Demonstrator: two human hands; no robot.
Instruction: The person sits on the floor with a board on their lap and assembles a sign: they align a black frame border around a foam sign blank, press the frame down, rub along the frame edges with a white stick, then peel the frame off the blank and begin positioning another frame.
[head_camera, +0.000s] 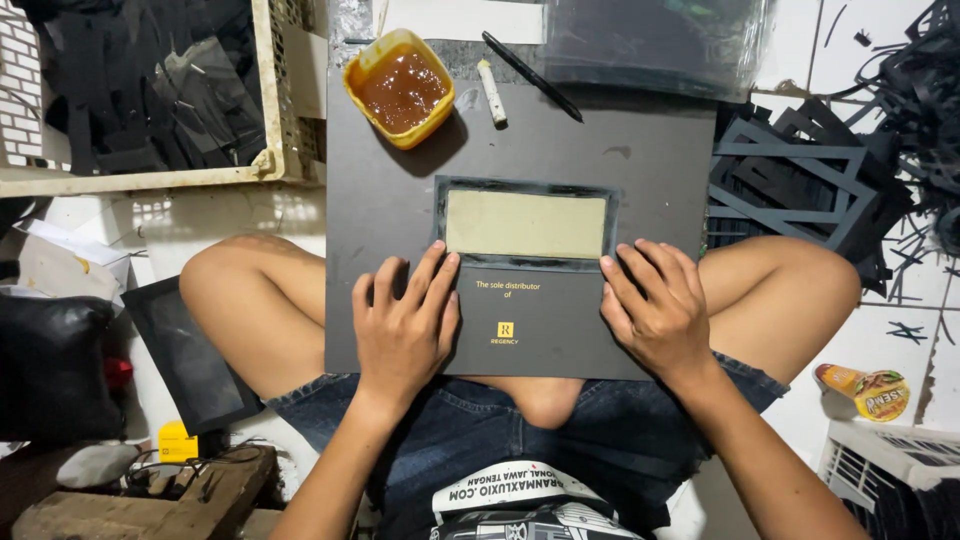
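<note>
While my left hand (403, 325) and right hand (657, 310) lie open and flat, gripping nothing, I should press evenly along the black frame (527, 262) onto the dark card (390, 200).

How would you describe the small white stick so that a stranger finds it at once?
Start at the large dark board on the person's lap. At its far edge stands a yellow tub of brown glue; the white stick lies just right of it, shorter and paler than the black pen beside it.
</note>
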